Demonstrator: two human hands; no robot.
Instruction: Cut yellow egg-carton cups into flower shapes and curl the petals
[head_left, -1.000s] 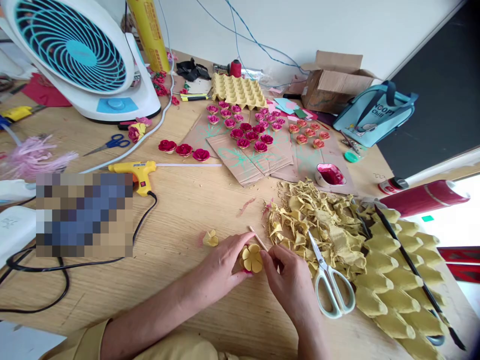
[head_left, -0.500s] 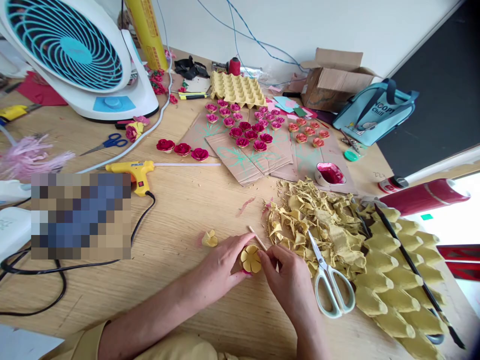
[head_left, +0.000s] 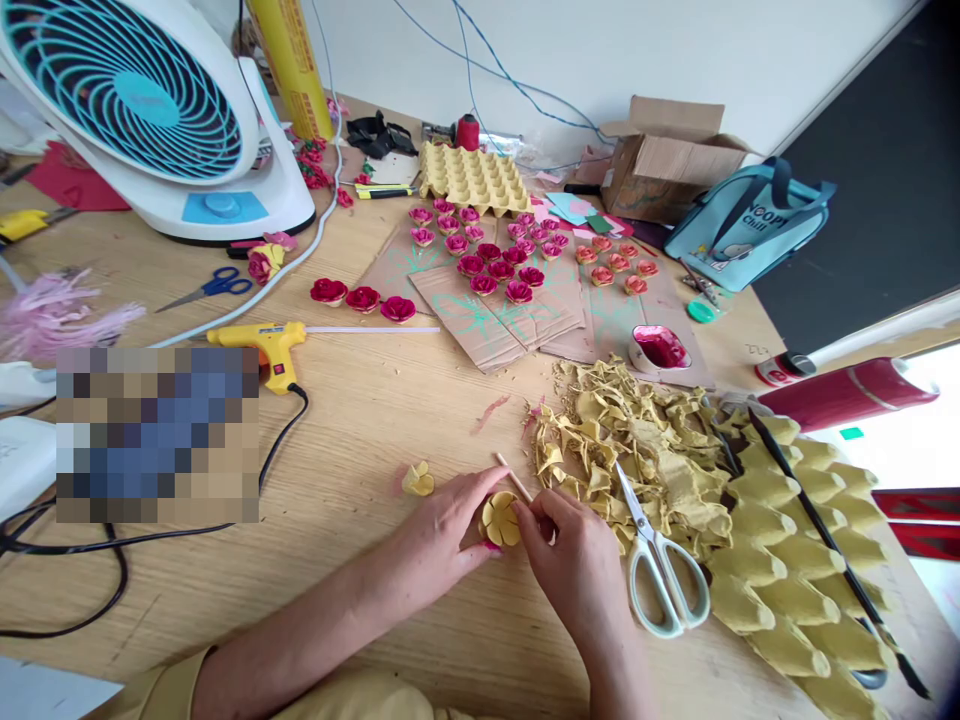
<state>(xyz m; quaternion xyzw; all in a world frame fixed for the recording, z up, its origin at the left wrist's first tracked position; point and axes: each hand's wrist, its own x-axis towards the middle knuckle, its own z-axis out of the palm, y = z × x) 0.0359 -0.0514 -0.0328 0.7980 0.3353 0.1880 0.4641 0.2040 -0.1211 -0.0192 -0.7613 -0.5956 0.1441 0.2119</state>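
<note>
A yellow paper flower [head_left: 500, 519] with rounded petals sits between my two hands, low in the middle of the view. My left hand [head_left: 457, 520] holds it from the left, thumb below and fingers above. My right hand [head_left: 566, 540] pinches a petal at its right side and also has a thin wooden stick [head_left: 513, 475] in its fingers, pointing up and left. Another small yellow flower [head_left: 419, 479] lies left of my left hand. White-handled scissors [head_left: 667, 580] lie open to the right, beside a heap of torn yellow scraps [head_left: 637, 440].
Yellow egg trays [head_left: 795, 560] with a long brush fill the right. Behind are painted flowers on cardboard [head_left: 480, 335] and a dish of red paint [head_left: 660, 348]. A yellow glue gun [head_left: 277, 350] and a fan [head_left: 225, 205] stand left.
The view has shifted very slightly. Both hands keep nearly the same place around the yellow flower, which is tilted a little differently.
</note>
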